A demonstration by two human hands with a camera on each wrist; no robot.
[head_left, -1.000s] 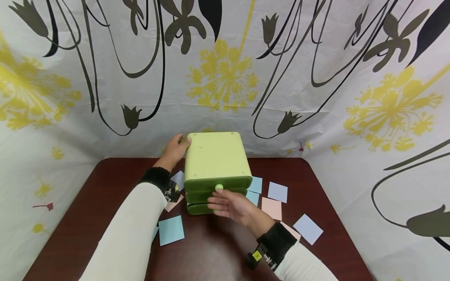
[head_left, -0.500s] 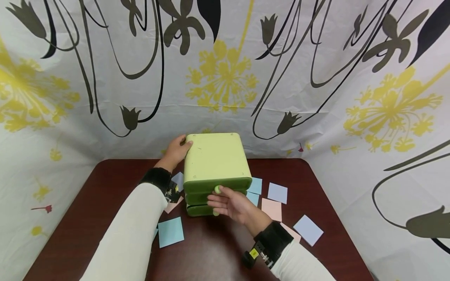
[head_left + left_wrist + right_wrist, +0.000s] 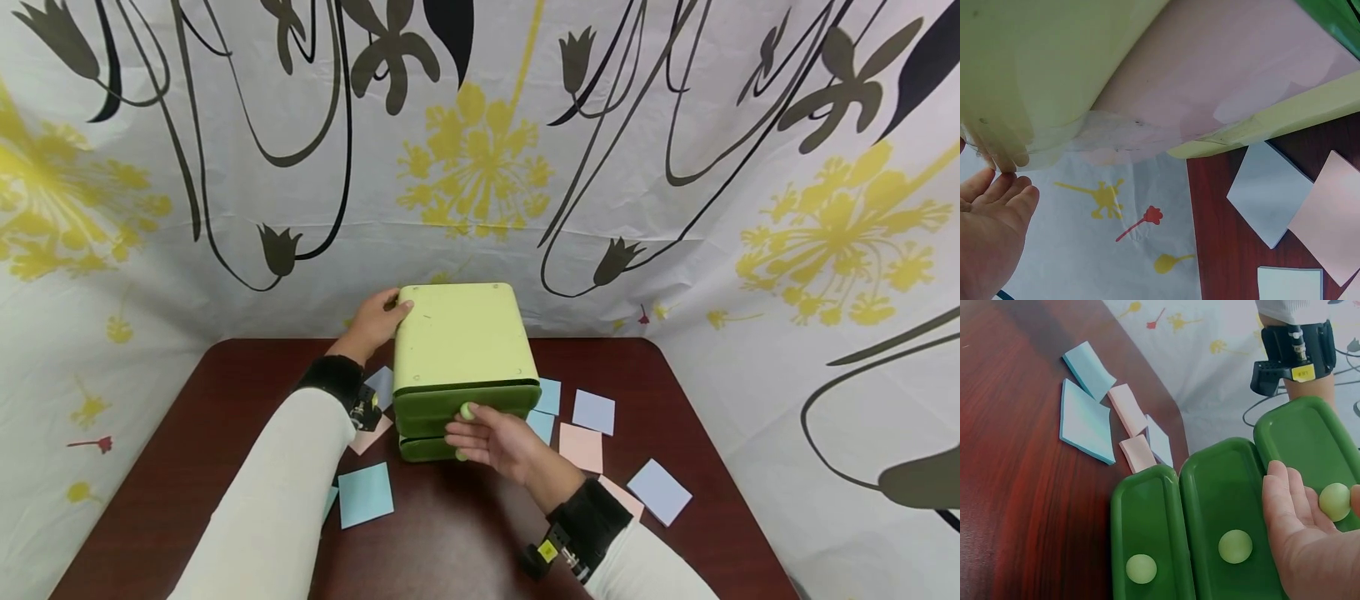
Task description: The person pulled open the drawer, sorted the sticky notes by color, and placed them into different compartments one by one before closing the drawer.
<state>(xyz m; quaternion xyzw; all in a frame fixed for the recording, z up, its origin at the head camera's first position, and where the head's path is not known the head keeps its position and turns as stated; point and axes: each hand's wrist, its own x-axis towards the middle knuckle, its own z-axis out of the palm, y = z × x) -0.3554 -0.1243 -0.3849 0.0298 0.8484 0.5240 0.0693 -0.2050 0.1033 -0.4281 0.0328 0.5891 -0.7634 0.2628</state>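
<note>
Hands on drawer box (green)

A green three-drawer box stands upright on the table, its pale-knobbed top drawer slightly out.

Staged tabletop setup: floral sheet backdrop (draped, creased) enclosing dark wood table.

Your head view looks down across the table from above. Each wrist view sits close beside the drawer unit, which all three views share: left at its rear corner, right facing its drawer fronts.
</note>
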